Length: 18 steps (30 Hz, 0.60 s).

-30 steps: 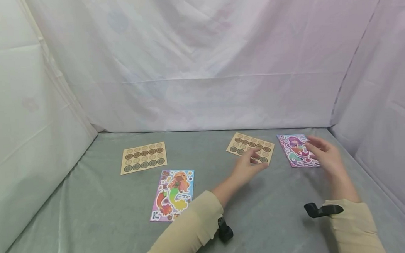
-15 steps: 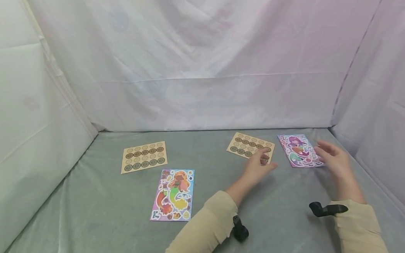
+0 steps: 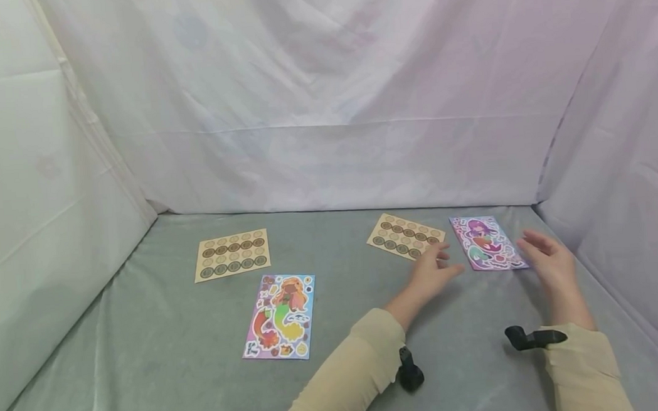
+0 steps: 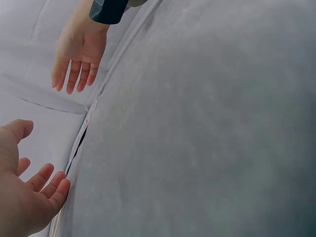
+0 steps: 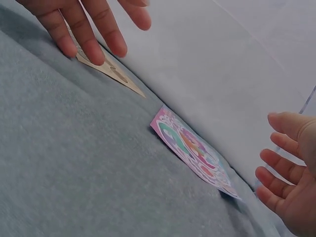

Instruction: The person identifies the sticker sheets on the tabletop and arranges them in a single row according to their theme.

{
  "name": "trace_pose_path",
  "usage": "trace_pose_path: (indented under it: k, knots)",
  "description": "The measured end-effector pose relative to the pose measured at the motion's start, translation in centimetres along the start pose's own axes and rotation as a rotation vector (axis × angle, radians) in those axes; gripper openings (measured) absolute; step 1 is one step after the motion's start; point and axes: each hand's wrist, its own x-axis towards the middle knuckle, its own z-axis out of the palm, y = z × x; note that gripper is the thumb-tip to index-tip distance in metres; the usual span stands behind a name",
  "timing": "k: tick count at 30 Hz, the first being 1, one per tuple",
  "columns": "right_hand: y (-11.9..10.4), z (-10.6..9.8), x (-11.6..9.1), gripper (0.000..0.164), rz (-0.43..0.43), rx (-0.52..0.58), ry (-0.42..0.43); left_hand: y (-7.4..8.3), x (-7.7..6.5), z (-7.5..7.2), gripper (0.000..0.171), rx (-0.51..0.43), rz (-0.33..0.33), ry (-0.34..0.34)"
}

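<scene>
A sticker sheet with a purple-haired mermaid [image 3: 485, 243] lies at the back right of the table. Just off its right edge hovers my right hand [image 3: 550, 264], fingers spread loosely and holding nothing. My left hand [image 3: 428, 275] is over the front corner of a tan sheet of round coin-like stickers [image 3: 401, 235], its fingers relaxed and empty. In the right wrist view the mermaid sheet [image 5: 195, 150] lies between the two hands, its near edge slightly raised off the cloth. Both palms face each other in the left wrist view.
Another tan sheet of round stickers [image 3: 233, 255] lies at the back left. In front of it is a second mermaid sticker sheet [image 3: 282, 317] with an orange-haired figure. Grey cloth [image 3: 163, 366] covers the table, and white curtains [image 3: 322, 93] enclose the back and sides.
My left hand has drifted right, uncovering more of the tan sheet. My right hand has moved right, off the mermaid sheet's edge. The sheets have stayed in place.
</scene>
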Motion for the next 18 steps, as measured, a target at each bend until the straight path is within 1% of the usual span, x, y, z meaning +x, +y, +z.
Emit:
trace_pose_path:
  k: [7, 11, 15, 18]
  knots:
    - [0.8, -0.4, 0.3, 0.065, -0.017, -0.030, -0.014, 0.6, 0.2, 0.9, 0.052, -0.029, -0.015, 0.005]
    - [1.1, -0.4, 0.5, 0.064, -0.008, -0.038, -0.016, 1.0, 0.3, 1.3, 0.051, -0.057, -0.049, 0.005]
    - [1.3, -0.4, 0.9, 0.066, 0.002, -0.060, -0.023, 1.2, 0.6, 1.8, 0.050, -0.044, -0.084, 0.010]
    - [1.6, -0.4, 1.1, 0.068, 0.000, -0.089, -0.022, 1.3, 0.7, 2.1, 0.052, -0.028, -0.104, 0.001]
